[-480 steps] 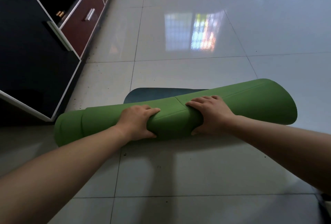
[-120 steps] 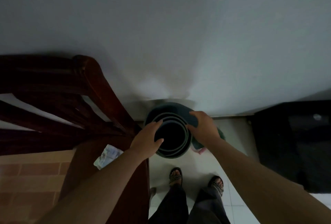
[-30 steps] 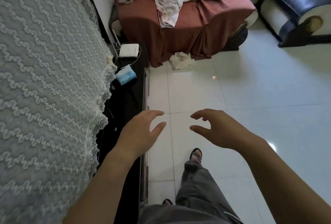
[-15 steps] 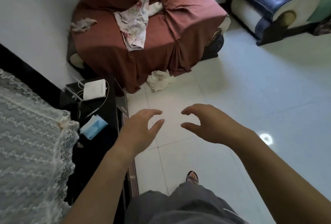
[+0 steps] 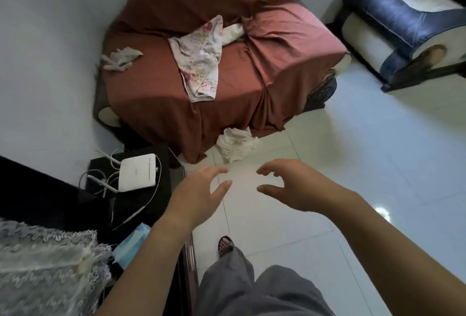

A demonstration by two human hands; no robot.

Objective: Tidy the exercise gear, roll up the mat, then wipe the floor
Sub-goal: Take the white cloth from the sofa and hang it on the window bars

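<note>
Both hands are empty. The left hand (image 5: 199, 194) is held out with its fingers loosely curved and its thumb spread wide, palm turned inward. The right hand (image 5: 295, 187) mirrors it, fingers arched over a thumb set well apart from them. The two hands face each other with a gap between them and touch nothing.

Below them lies the pale glossy tiled floor (image 5: 378, 164). Near the bottom edge of the view, a sandalled foot (image 5: 225, 243) shows beneath grey trousers (image 5: 242, 288).

Beyond the fingertips, a crumpled white cloth (image 5: 237, 144) lies on the tiles, touching the hem of a rust-red cover (image 5: 290, 45) draped over a seat that stands against the wall (image 5: 50, 38). On the cover lie a floral cloth (image 5: 199, 63), spread over its middle, and a small greyish rag (image 5: 121, 57) near its left edge.

Left of the left forearm, a white router (image 5: 137, 171) with trailing cables sits on a low black cabinet (image 5: 151, 204). A light-blue item (image 5: 131, 245) lies nearer on the same cabinet, just beside a pale lace cloth (image 5: 45, 260) in the lower left corner.

At the upper right, well apart from the hands, stands a blue-and-cream armchair (image 5: 393, 18).
</note>
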